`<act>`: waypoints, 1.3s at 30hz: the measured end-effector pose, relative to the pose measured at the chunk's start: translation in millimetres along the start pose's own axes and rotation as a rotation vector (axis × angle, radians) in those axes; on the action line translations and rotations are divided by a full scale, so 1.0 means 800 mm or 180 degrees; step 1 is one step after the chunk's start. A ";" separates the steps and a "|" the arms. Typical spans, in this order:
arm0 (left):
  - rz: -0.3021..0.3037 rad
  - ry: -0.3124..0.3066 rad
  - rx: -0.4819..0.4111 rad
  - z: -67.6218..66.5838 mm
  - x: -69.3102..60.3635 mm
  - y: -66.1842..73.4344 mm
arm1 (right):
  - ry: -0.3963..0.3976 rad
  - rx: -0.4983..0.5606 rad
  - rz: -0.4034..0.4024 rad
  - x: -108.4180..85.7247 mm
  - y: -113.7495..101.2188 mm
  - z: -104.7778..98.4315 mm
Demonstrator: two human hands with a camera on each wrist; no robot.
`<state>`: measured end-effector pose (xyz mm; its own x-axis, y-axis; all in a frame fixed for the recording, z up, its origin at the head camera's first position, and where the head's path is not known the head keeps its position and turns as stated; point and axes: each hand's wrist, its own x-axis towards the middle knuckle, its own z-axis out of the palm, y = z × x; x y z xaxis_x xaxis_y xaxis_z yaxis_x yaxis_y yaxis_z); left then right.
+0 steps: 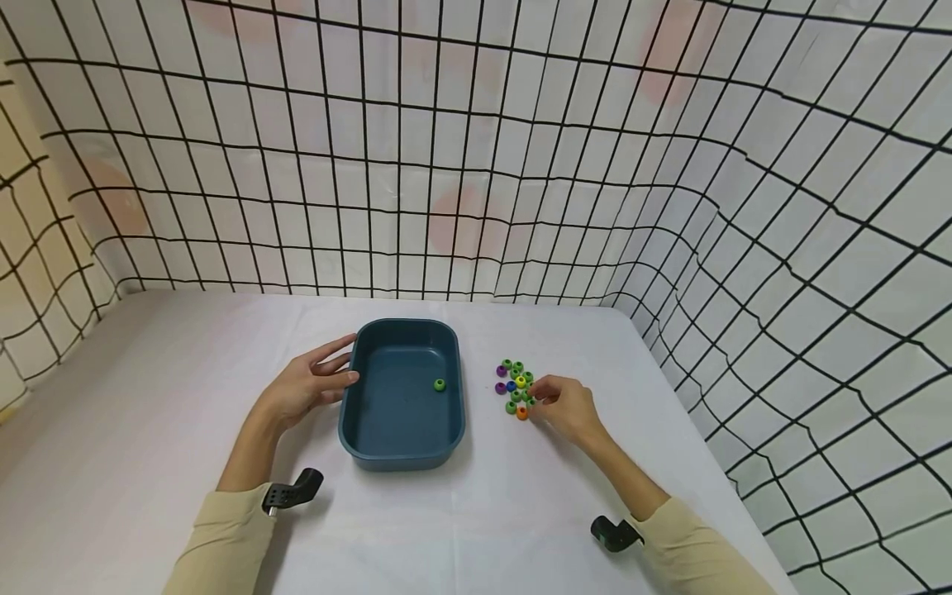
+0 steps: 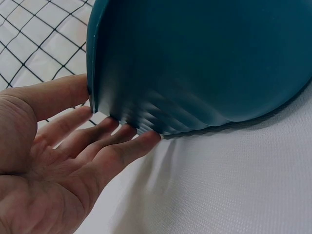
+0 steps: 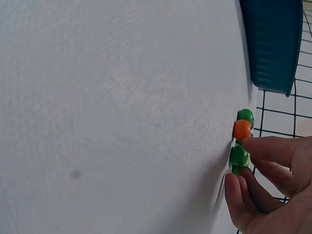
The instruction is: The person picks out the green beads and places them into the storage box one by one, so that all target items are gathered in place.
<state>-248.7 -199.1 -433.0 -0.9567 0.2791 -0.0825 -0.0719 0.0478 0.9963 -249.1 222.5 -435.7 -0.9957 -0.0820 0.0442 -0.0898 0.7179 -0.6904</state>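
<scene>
A blue-green rectangular tub [image 1: 402, 459] stands on the white cloth, one green bead [image 1: 440, 385] on its floor. My left hand [image 1: 301, 387] steadies the tub's left side; in the left wrist view the extended fingers [image 2: 122, 151] touch its ribbed outer wall and the thumb lies at the rim. To the tub's right lies a loose cluster of green, purple, blue, yellow and orange beads. My right hand [image 1: 567, 406] reaches to its right edge. In the right wrist view, its slightly bent fingertips stand apart around green beads [image 3: 239, 156], near an orange bead [image 3: 242, 130]; no firm pinch shows.
A black wire grid [image 1: 461, 149] backed with white sheeting rises behind the table, and more grid [image 1: 833, 289] runs along the right side. Small black wrist cameras [image 1: 293, 489] are strapped to both forearms. White cloth [image 1: 461, 529] covers the tabletop.
</scene>
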 end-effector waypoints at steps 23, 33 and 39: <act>0.0038 -0.0002 0.0025 0.001 -0.001 -0.004 | 0.0151 0.0006 -0.0047 -0.001 0.009 0.012; 0.0044 0.0002 0.0026 0.001 -0.002 -0.005 | 0.0195 -0.0018 -0.0062 0.004 -0.005 0.005; 0.0027 0.0014 0.0048 0.002 -0.002 -0.004 | 0.0212 -0.0002 -0.0194 0.009 -0.017 0.001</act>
<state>-246.3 -198.3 -436.2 -0.9585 0.2754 -0.0739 -0.0596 0.0599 0.9964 -254.6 211.3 -426.4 -0.9878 -0.0792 0.1340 -0.1501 0.7134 -0.6845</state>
